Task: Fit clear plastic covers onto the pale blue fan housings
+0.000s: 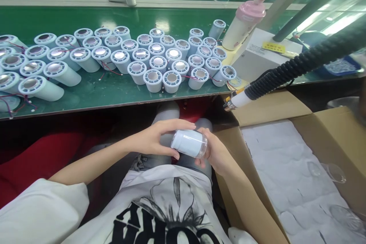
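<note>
A light blue plastic cylinder [187, 143] with a clear plastic cup [204, 145] around its right end lies sideways above my lap. Wrapped around the clear end is my right hand [213, 148], its fingers partly hidden behind. My left hand [160, 137] curves about the blue cylinder from the left, thumb at the lower edge and fingers along the upper edge. Beyond my knees, many similar light blue cylinders [172, 78] stand or lean on the green bench [120, 87], with silvery discs in their upper ends and thin red and dark wires.
To my right an open cardboard box [274, 108] holds white padded sheets [286, 167] and clear cups [334, 173]. A black corrugated hose [303, 57] with a metal tip [228, 105] hangs over the box. A pink-lidded bottle [243, 23] stands by a white equipment box [263, 53].
</note>
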`<move>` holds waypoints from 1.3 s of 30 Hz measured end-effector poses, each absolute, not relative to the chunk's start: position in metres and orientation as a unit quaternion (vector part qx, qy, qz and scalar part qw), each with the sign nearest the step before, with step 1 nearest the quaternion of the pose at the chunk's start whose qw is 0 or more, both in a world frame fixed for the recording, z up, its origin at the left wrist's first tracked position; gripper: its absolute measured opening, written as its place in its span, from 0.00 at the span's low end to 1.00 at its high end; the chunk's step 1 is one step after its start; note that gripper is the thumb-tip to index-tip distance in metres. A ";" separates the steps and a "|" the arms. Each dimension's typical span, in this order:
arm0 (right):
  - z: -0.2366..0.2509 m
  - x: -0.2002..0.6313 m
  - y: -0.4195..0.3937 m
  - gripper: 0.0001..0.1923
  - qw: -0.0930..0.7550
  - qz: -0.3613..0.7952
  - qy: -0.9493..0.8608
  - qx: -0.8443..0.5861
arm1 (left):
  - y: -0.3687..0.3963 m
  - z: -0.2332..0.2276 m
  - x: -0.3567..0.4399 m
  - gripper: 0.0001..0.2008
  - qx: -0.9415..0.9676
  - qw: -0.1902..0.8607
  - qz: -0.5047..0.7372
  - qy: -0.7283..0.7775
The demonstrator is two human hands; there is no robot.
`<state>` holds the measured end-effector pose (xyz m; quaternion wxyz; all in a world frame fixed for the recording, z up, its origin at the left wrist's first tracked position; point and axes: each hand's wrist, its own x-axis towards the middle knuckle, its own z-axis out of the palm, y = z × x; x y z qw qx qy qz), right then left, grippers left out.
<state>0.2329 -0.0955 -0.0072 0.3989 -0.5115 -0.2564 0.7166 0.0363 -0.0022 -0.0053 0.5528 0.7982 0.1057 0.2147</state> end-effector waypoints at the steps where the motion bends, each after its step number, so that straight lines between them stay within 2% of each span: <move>1: -0.007 0.233 -0.095 0.27 0.394 0.726 -0.249 -0.506 | -0.002 -0.005 0.037 0.37 0.795 0.556 0.217 0.106; 7: -0.001 0.234 -0.095 0.26 0.352 0.773 -0.192 -0.491 | -0.003 -0.005 0.037 0.36 0.785 0.569 0.221 0.103; 12: 0.002 0.234 -0.090 0.34 0.303 0.812 -0.130 -0.482 | -0.005 -0.002 0.037 0.35 0.773 0.586 0.200 0.137; 16: -0.009 0.235 -0.092 0.36 0.301 0.816 -0.164 -0.466 | -0.007 0.001 0.038 0.33 0.773 0.583 0.192 0.159; 19: -0.020 0.238 -0.100 0.35 0.389 0.736 -0.261 -0.489 | -0.007 0.001 0.039 0.32 0.753 0.605 0.179 0.188; 22: -0.024 0.242 -0.108 0.31 0.498 0.578 -0.411 -0.499 | -0.004 0.000 0.043 0.32 0.721 0.642 0.161 0.206; 25: -0.027 0.245 -0.112 0.31 0.511 0.485 -0.508 -0.494 | 0.005 -0.004 0.054 0.35 0.689 0.681 0.145 0.200; 28: -0.039 0.248 -0.108 0.27 0.548 0.457 -0.469 -0.521 | 0.022 -0.012 0.075 0.39 0.658 0.714 0.133 0.200; 33: -0.070 0.266 -0.087 0.34 0.625 0.412 -0.387 -0.539 | 0.057 -0.027 0.124 0.48 0.637 0.736 0.121 0.197; 36: -0.083 0.281 -0.075 0.34 0.659 0.394 -0.362 -0.529 | 0.071 -0.031 0.149 0.47 0.651 0.727 0.109 0.191; 39: -0.085 0.289 -0.071 0.34 0.666 0.390 -0.357 -0.526 | 0.077 -0.033 0.159 0.43 0.657 0.732 0.101 0.152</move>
